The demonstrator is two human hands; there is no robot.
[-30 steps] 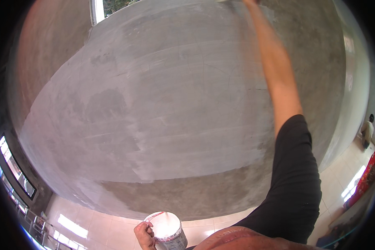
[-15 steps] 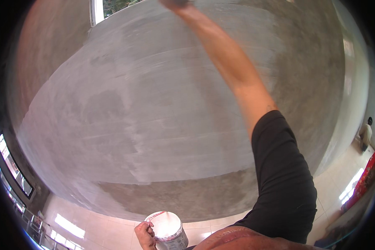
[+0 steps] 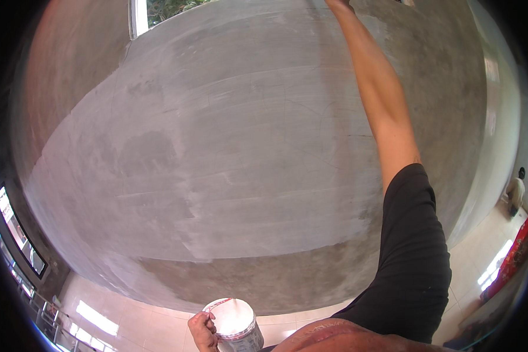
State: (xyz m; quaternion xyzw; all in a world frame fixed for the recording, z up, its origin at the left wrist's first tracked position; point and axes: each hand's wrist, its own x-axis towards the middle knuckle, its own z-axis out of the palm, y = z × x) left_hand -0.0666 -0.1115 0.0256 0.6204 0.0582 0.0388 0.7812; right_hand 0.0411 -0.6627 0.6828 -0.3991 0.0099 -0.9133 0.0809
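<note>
My left hand (image 3: 202,331) is closed at the near left rim of a white bucket (image 3: 249,335), gripping its handle. White liquid (image 3: 232,320) shows inside, and a thin reddish strip (image 3: 220,303) runs along the far left rim. Up high, my right arm reaches to the top edge of the view. There my right hand (image 3: 341,6) looks curled, partly cut off by the edge; what it holds cannot be made out. In front of me stands a grey wall (image 3: 246,146), with a paler coated area in the middle and darker brownish patches at the right and bottom.
A window opening (image 3: 173,9) breaks the wall at upper left. Another window (image 3: 20,234) and metal railings (image 3: 56,320) are at far left. Pale tiles (image 3: 129,317) cover the floor. At far right are another person (image 3: 515,192) and a red patterned cloth (image 3: 513,255).
My right arm has swung to the right along the top of the wall. My left hand and the bucket have hardly moved.
</note>
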